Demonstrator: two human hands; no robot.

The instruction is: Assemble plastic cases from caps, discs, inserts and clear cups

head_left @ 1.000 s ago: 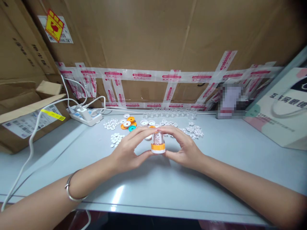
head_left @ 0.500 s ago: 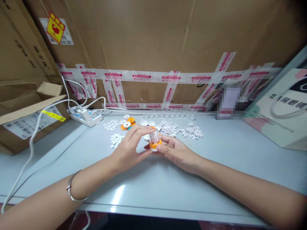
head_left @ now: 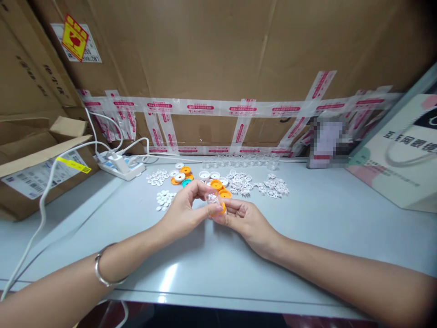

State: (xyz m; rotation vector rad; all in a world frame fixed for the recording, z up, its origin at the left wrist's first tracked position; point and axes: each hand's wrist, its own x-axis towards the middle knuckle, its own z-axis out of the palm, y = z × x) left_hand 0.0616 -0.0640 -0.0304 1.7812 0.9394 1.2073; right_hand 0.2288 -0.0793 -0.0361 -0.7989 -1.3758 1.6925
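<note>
A small clear cup with an orange base [head_left: 213,200] is held between both hands, tilted, with white bits inside it. My left hand [head_left: 186,212] has its thumb and fingers closed on the clear part. Fingers of my right hand [head_left: 247,223] grip the orange end from the right. Just behind the hands lie orange rings [head_left: 225,194] and white rings [head_left: 205,175]. Small white discs [head_left: 165,199] sit in two groups to the left. White patterned pieces [head_left: 239,182] are heaped to the right.
Clear cups [head_left: 246,161] line the back of the grey table [head_left: 293,273]. A white power strip [head_left: 123,166] with cables and an open carton [head_left: 44,164] are at the left. A blurred upright object [head_left: 326,143] and a printed white box [head_left: 399,155] stand at the right.
The cup has gone from upright to tilted and moved slightly left. My left hand's fingers have come down from its top to its side. More orange rings show behind the hands.
</note>
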